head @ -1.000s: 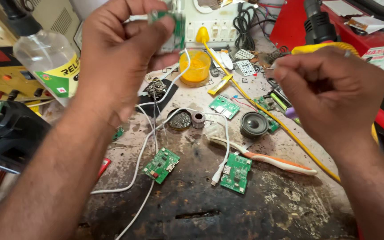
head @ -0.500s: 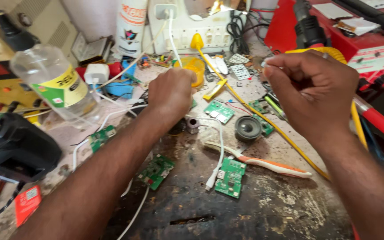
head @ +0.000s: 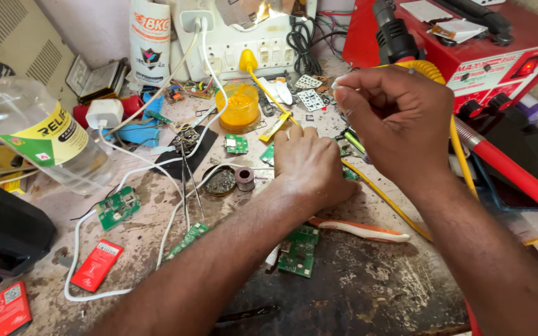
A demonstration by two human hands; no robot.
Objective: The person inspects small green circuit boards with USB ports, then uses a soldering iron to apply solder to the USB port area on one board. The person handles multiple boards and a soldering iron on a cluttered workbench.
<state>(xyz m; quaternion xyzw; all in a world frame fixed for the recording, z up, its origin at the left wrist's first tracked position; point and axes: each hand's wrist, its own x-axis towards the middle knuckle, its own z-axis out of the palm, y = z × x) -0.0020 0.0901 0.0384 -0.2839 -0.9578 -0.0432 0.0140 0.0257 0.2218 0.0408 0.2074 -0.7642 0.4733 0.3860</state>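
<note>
My left hand (head: 309, 165) lies knuckles up on the bench (head: 368, 292), fingers curled down over a green board (head: 268, 154) by the yellow wire (head: 387, 199); I cannot tell if they grip it. My right hand (head: 393, 121) hovers above, fingertips (head: 339, 87) pinched on something tiny. A toothbrush (head: 359, 229) lies nearby.

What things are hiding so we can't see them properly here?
- Head view: whatever lies under the left hand is covered by the hand itself.
- Head view: the right hand is curled, so anything pinched in it is too small to make out.
- Head view: the black case and the clear bottle are cut off by the left edge.
</note>
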